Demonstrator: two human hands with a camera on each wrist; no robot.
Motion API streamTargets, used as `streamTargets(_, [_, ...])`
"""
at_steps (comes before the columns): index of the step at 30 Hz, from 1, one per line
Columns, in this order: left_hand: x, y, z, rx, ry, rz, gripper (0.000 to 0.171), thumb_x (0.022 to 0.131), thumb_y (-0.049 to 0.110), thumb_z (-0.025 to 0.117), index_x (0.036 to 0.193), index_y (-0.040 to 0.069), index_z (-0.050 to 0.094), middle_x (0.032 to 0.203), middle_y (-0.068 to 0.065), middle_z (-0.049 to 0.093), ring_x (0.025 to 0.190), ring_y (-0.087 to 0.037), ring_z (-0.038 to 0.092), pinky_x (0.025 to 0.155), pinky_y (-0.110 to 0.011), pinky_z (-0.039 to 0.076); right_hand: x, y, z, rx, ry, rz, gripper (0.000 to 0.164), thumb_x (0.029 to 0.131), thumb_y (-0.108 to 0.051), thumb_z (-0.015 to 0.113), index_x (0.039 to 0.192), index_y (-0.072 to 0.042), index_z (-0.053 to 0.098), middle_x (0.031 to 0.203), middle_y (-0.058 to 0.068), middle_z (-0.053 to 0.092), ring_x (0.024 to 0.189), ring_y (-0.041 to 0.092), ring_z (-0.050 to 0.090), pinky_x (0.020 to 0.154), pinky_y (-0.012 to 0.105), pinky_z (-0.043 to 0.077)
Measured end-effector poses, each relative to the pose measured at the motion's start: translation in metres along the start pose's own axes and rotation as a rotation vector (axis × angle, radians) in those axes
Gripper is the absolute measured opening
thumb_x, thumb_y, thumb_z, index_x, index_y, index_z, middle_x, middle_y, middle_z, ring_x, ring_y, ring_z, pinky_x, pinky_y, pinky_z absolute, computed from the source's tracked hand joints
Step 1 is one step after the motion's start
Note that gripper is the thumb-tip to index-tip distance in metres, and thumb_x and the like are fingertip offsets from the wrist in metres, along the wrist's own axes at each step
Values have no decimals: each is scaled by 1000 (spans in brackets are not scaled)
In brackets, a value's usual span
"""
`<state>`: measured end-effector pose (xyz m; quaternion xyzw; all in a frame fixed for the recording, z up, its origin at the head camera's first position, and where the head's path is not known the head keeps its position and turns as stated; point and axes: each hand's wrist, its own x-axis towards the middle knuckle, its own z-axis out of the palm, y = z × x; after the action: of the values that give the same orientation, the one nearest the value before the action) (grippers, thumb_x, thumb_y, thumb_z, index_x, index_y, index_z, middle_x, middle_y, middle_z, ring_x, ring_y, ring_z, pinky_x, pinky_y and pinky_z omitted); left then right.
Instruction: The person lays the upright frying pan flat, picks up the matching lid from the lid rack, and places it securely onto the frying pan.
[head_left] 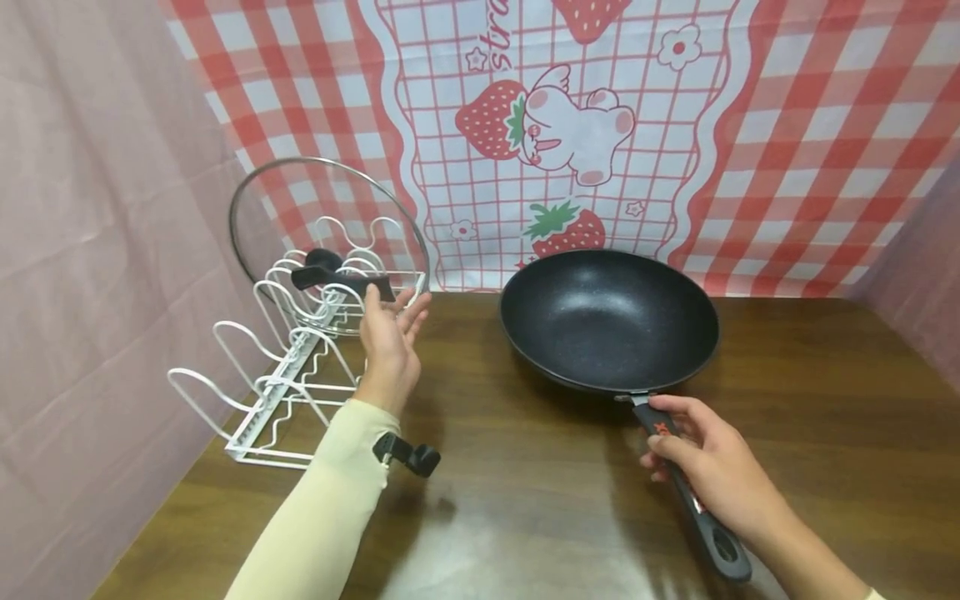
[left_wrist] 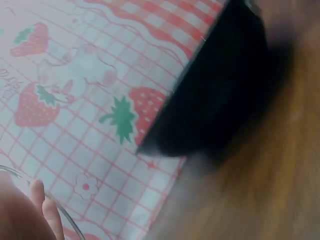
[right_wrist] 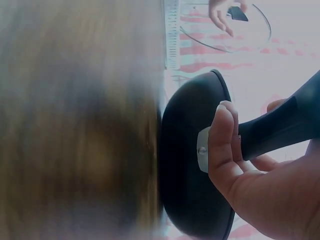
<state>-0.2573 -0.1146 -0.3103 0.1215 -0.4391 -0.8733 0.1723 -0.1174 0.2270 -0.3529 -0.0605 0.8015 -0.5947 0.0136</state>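
A black wok (head_left: 609, 325) stands on the wooden table, its long dark handle (head_left: 697, 508) toward me. My right hand (head_left: 708, 462) grips that handle near the joint with the pan; the curled fingers (right_wrist: 222, 135) show from below in the right wrist view. On the left, a clear glass lid (head_left: 360, 171) with a metal rim stands upright in a white wire rack (head_left: 281, 367). Its black knob (head_left: 322, 271) faces me. Beside the knob is my left hand (head_left: 392, 346), fingers spread and fairly straight, thumb right at the knob's end.
A strawberry-print checked cloth (head_left: 577, 108) hangs behind the table (head_left: 517, 500). Plain pinkish cloth (head_left: 82, 250) covers the left side. A black camera mount (head_left: 408, 454) sticks out from my left wrist. The rack's white loops stand along the left edge.
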Motion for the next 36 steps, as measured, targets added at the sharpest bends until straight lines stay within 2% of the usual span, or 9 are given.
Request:
streamTargets(3, [-1,2,7,-75,24,8,36,107,39,39,126,11,50,110,-12,65,89,-23,72,82,-32,52,-1,0,2,-10,-3,-2,46,97,-2,57,140,1,42,111,24,61,81,24,71,68,36,59])
streamTargets(8, [-1,2,14,-170,10,-14,38,106,36,41,133,9,47,123,-18,60,90,-24,69,88,-35,51,-2,1,3,-17,12,-11,47,96,-1,57,140,2,42,108,23,62,79,26,71,66,36,59])
streamTargets(10, [0,2,14,-198,15,-32,39,106,36,41,133,8,46,122,-18,59,87,-23,68,87,-35,52,-3,2,4,-19,18,-11,47,96,-1,58,140,2,42,107,22,63,78,24,70,66,36,59])
streamTargets(16, [7,3,14,-289,49,-89,31,105,38,45,116,10,52,91,-3,58,73,-15,61,68,-24,50,-3,2,5,-25,12,0,48,96,-2,59,140,2,41,110,23,62,78,22,70,66,36,59])
streamTargets(20, [12,6,19,-360,73,-95,30,103,39,51,104,10,54,80,1,55,70,-13,58,63,-22,47,-3,0,5,-26,14,7,48,96,-3,59,140,1,41,110,24,62,78,24,70,67,36,59])
streamTargets(26, [17,10,26,-434,140,-124,42,99,49,57,88,8,57,77,-1,54,68,-13,56,62,-22,46,-3,-1,5,-15,27,6,48,95,0,58,140,2,41,106,22,63,76,22,70,64,36,59])
streamTargets(29, [20,11,27,-474,167,-127,50,97,55,57,86,7,58,78,-3,55,68,-13,55,62,-21,46,-3,0,5,-12,27,-1,48,95,0,58,140,2,42,106,21,63,75,22,70,64,36,59])
streamTargets(33, [27,13,28,-569,167,-119,51,96,56,59,88,6,59,84,-5,57,68,-13,56,62,-21,47,-1,-1,6,-19,28,-14,46,96,-1,59,139,1,43,105,22,63,75,23,70,64,36,59])
streamTargets(36, [31,14,28,-652,155,-126,49,96,54,60,83,7,58,86,-5,59,67,-12,58,60,-21,47,-1,-1,7,-24,28,-18,46,95,-1,58,138,1,43,105,23,62,75,22,70,64,36,58])
